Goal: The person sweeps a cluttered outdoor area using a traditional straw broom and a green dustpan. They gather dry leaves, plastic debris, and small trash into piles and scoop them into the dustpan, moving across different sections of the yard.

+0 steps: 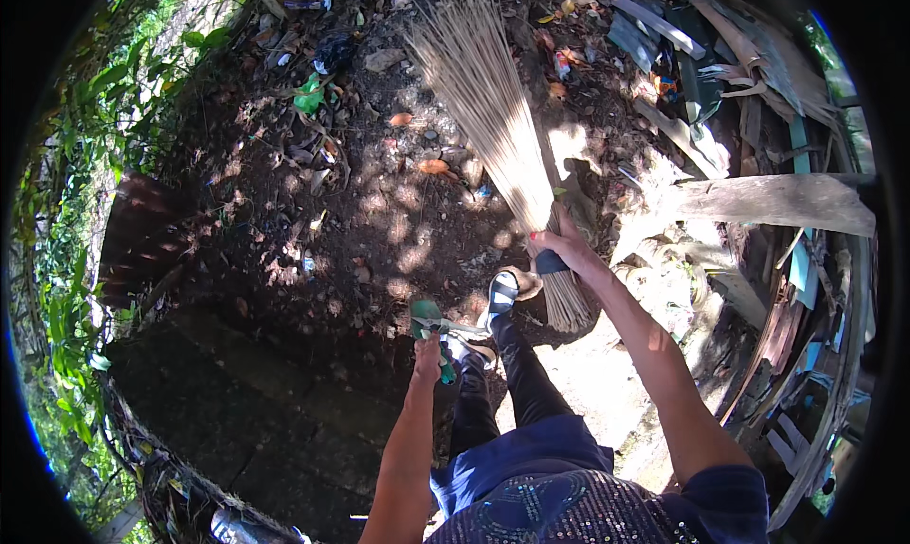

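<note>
My right hand [565, 244] grips a broom of thin bound sticks [490, 124] just above its dark binding band. Its bristles fan out over the ground away from me, and its short tied end [565, 299] points back towards my feet. Lower and to the left, my left hand [426, 352] is closed around a green object [425, 311], apparently plastic. A pale, narrow piece runs from it to the right, and what it is cannot be told. My sandalled feet [502, 292] are just beyond it.
Dry leaves [434, 166], a crumpled green plastic bag [309, 95] and a black plastic bag [335, 50] litter the dirt. On the right, a wooden plank [775, 199] juts out from piled boards [753, 61]. Green plants [78, 260] line the left side.
</note>
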The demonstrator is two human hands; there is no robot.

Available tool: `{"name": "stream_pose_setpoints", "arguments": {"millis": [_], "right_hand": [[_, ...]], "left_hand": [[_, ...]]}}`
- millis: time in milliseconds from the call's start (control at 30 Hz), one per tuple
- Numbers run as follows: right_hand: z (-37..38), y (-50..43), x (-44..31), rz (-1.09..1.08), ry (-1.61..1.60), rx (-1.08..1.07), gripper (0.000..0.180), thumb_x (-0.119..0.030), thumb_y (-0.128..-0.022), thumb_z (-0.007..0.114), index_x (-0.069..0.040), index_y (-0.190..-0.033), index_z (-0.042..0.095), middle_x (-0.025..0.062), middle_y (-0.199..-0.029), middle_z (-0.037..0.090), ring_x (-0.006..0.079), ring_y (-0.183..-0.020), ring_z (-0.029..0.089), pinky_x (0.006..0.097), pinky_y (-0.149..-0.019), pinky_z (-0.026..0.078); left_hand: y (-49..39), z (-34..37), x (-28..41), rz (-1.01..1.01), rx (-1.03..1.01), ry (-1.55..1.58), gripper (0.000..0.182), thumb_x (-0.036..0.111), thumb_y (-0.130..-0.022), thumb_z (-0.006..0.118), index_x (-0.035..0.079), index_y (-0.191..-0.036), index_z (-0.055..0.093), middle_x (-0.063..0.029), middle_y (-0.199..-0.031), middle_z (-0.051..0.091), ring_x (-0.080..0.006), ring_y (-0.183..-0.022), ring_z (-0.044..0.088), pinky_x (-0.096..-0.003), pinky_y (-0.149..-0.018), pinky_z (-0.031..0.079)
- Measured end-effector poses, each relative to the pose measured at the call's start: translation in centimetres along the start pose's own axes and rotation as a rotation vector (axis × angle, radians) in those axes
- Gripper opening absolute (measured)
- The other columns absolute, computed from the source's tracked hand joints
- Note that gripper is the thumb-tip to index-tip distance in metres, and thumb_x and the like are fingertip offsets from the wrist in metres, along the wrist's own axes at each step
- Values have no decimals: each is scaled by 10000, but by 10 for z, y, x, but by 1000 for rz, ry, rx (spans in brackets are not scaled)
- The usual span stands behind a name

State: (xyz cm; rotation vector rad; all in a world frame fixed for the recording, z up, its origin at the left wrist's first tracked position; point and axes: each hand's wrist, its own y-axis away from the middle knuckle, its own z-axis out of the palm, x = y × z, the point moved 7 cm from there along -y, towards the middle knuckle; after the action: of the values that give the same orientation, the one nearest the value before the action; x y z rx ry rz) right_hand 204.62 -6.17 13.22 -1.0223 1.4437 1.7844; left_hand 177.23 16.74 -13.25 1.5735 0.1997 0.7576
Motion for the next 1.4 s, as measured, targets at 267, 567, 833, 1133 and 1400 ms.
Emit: {"name": "stream_pose_setpoints", "arguments": {"millis": [267,567,833,1133,1400], "right_hand": [[13,33,64,564,-293,-235,287,-164,-770,535,-4,-996,462,87,-648,518,160,-493,547,275,-432,477],[2,-12,15,-46,-10,58,360,-64,-732,563,-31,-1042,383,87,-735,512,154,-558,546,302,-471,499],[-32,58,46,639,-512,-199,275,-236,-780,545,7,-907,524,81,-666,550,143,-537,560,264,-467,476],[-63,-62,20,-39,-151,5,355,-97,-737,575,-18,-1051,430,67,-733,534,138,-508,538,260,-442,456],[-98,23,51,436,-207,26,399,-88,-756,526,-34,-1130,398,87,-825,532,161,-588,567,284,-554,491]], "left_hand": [[-21,31,-6,-86,41,-108,325,324,-822,522,49,-992,489,-113,-870,573,-242,-704,552,-373,-604,437],[60,140,106,96,-252,158,154,226,-842,531,92,-809,463,-44,-620,501,-157,-443,485,-302,-365,397],[84,169,59,-250,-308,281,147,171,-859,477,62,-760,466,-51,-625,497,-153,-493,483,-296,-420,409],[77,233,127,21,-513,182,53,23,-840,460,16,-836,513,-57,-735,539,-163,-616,534,-297,-512,441],[88,240,144,-150,-393,219,189,258,-874,489,122,-743,474,52,-549,318,-67,-450,307,-246,-419,285]]}}
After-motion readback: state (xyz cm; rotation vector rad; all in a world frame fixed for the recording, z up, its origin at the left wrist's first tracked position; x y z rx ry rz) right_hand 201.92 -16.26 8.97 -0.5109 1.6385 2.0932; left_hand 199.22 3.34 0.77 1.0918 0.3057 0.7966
